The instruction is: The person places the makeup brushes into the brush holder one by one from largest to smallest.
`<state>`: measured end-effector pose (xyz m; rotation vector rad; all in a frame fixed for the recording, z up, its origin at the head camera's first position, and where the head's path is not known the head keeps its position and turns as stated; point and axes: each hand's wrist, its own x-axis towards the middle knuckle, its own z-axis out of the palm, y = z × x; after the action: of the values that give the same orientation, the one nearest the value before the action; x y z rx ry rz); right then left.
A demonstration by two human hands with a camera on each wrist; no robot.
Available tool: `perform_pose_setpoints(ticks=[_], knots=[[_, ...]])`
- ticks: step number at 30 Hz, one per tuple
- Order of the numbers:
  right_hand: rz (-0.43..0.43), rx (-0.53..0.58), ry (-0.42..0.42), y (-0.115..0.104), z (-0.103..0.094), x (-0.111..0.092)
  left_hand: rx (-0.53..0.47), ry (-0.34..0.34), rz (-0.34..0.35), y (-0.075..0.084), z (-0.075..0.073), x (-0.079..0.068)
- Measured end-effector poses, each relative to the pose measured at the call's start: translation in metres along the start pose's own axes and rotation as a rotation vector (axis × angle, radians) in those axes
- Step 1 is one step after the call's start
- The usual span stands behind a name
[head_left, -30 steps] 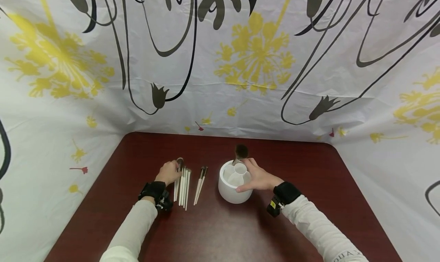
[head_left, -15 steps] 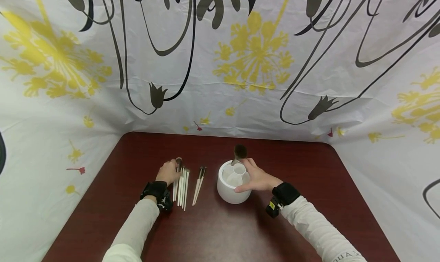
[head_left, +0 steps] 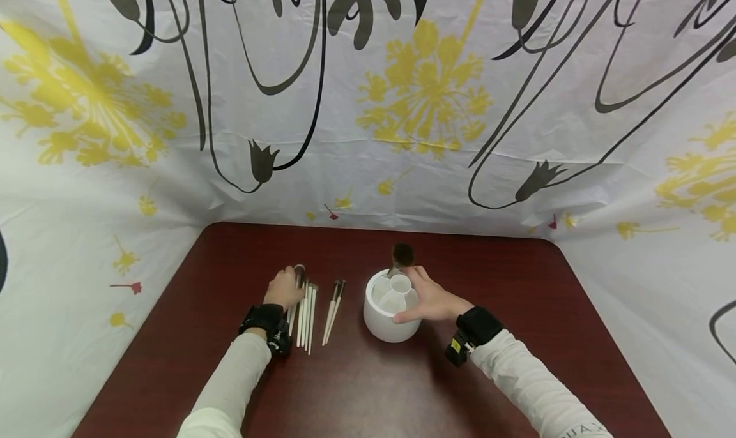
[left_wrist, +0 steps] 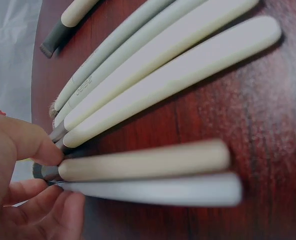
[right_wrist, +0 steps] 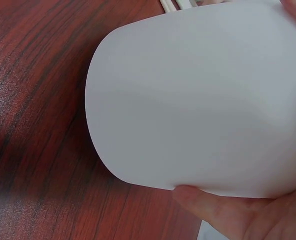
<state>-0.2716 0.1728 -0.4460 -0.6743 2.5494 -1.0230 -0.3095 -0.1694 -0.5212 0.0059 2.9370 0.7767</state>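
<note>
"Your left fingers partly hide the neck of the beige brush; the neck of the white brush disappears behind them."

"Both handle ends, farthest from those fingers, look blurred to you. Lettering on a grey handle above them is too faint to read."

"Beside your right fingers, the white cup runs off the edge."

"And the dark-headed brush near your fingertips has its lower handle hidden inside."

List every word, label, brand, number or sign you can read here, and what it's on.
None reads clearly enough to quote.
Slender pale-grey brush handle: short printed marking, too faint and blurred to read.
White long fabric right sleeve: dark lettering at the picture's lower edge, too small to read surely.
Small yellow label on the black right-wrist device: too small to read.
</note>
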Motion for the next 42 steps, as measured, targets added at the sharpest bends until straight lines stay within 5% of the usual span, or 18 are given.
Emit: perform_pose_setpoints(ticks=[15, 28, 42], knots=[[-0.023, 0.001, 0.010, 0.0011, 0.0040, 0.0009, 0.100, -0.062, 0.040, 0.0045, 0.0050, 0.0002], [-0.009, -0.009, 0.015, 0.0021, 0.0040, 0.0008, 0.176, 0.027, 0.138, -0.0005, 0.0074, -0.0005], [-0.008, -0.022, 0.034, 0.0029, 0.0037, -0.0004, 0.138, -0.013, 0.087, 0.0052, 0.0047, 0.0041]])
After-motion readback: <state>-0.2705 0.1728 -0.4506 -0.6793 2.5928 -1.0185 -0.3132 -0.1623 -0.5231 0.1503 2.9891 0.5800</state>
